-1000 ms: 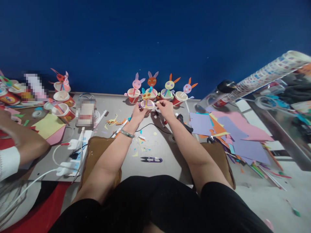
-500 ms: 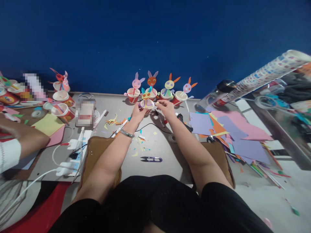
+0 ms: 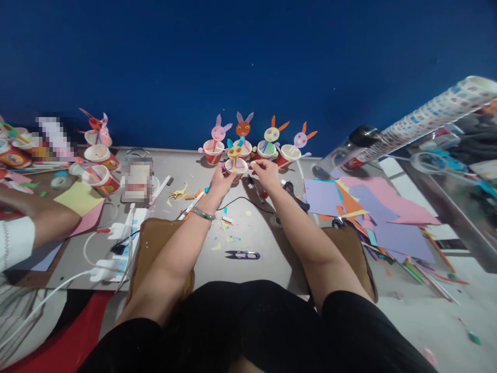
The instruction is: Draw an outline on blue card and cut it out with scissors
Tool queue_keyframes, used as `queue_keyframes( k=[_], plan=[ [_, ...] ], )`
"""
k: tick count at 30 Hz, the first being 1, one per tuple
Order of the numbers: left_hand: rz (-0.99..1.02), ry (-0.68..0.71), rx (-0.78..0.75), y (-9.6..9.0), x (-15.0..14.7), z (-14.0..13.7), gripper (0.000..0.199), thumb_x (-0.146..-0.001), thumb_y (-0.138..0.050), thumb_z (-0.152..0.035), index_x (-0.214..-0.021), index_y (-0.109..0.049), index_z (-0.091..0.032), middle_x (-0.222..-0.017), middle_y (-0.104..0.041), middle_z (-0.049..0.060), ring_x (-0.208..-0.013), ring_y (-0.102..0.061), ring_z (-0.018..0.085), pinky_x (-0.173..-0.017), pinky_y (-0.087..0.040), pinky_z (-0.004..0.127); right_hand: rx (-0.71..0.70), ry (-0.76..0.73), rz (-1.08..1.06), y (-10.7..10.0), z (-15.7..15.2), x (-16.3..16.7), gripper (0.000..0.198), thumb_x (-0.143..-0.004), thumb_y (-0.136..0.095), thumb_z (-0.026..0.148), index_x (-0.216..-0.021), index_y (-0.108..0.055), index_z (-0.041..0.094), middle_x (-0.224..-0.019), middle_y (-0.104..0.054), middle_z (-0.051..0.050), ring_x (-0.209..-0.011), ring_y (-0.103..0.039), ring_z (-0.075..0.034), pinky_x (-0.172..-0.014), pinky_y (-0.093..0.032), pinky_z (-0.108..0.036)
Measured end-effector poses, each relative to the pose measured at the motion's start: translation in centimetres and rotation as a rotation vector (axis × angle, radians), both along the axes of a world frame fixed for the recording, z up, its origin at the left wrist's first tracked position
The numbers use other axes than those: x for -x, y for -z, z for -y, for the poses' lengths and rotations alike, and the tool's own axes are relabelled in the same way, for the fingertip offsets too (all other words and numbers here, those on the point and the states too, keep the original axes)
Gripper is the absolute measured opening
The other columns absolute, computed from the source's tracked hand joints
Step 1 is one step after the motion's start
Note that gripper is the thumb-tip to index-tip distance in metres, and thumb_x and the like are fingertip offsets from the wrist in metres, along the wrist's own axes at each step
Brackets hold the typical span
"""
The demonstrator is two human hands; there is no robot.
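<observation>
My left hand (image 3: 223, 181) is closed around the left side of a paper cup (image 3: 241, 169), which carries a yellow-and-orange paper rabbit figure (image 3: 235, 152) with blue ears. At the cup's right side, my right hand (image 3: 266, 172) pinches a small pale yellow piece (image 3: 253, 163) between thumb and fingertips. Behind the held cup stand several red-and-white paper cups (image 3: 287, 155) with paper rabbit heads: pink, orange, yellow and lilac. A pair of purple thread snips (image 3: 243, 255) lies on the table nearer my body.
Paper scraps (image 3: 229, 235), markers (image 3: 192, 205) and a black glue gun (image 3: 295, 196) lie around my forearms. Coloured paper sheets (image 3: 404, 241), a clear bottle (image 3: 345, 150) and a long cup stack (image 3: 430, 122) are at right. Left are a power strip (image 3: 134, 233) and another person's arm (image 3: 42, 217).
Both hands stay almost in place, the left on the cup and the right by its side. The view has shifted very slightly.
</observation>
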State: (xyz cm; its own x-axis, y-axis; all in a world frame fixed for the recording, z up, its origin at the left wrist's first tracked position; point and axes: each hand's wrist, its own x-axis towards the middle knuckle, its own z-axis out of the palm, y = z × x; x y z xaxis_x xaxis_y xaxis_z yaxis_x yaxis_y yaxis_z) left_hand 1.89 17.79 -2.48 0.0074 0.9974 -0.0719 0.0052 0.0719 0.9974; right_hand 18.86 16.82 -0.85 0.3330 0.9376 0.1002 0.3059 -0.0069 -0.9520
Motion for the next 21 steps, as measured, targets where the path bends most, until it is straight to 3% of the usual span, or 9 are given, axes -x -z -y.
queue_keyframes(
  k=[7, 13, 21],
  plan=[
    [0.003, -0.005, 0.003, 0.1, 0.0, -0.1, 0.039, -0.073, -0.079, -0.021, -0.106, -0.059, -0.018, -0.109, -0.07, 0.007, -0.1, -0.066, 0.018, -0.093, -0.05, 0.032, -0.037, -0.038, -0.016, 0.5, -0.1, -0.5, 0.043, -0.07, -0.076, 0.052, -0.092, -0.071, 0.015, -0.078, -0.074, -0.005, -0.069, -0.067, -0.018, -0.073, -0.06, -0.036],
    [0.017, -0.022, 0.021, 0.1, -0.1, -0.1, 0.042, -0.073, -0.079, -0.022, -0.108, -0.057, -0.02, -0.111, -0.07, 0.008, -0.103, -0.067, 0.019, -0.094, -0.051, 0.032, -0.071, -0.04, -0.006, 1.1, -0.1, -1.1, 0.057, -0.066, -0.079, 0.057, -0.104, -0.066, 0.016, -0.089, -0.073, -0.007, -0.08, -0.068, -0.019, -0.076, -0.06, -0.037],
    [0.042, -0.022, 0.064, 0.1, 0.1, -0.2, 0.052, -0.072, -0.078, -0.017, -0.117, -0.052, -0.023, -0.123, -0.067, 0.011, -0.112, -0.065, 0.02, -0.099, -0.05, 0.037, -0.243, 0.102, 0.212, -1.0, 3.0, -0.7, 0.036, -0.085, -0.062, 0.041, -0.113, -0.059, 0.018, -0.108, -0.069, -0.011, -0.081, -0.065, -0.017, -0.079, -0.056, -0.034]
  ],
)
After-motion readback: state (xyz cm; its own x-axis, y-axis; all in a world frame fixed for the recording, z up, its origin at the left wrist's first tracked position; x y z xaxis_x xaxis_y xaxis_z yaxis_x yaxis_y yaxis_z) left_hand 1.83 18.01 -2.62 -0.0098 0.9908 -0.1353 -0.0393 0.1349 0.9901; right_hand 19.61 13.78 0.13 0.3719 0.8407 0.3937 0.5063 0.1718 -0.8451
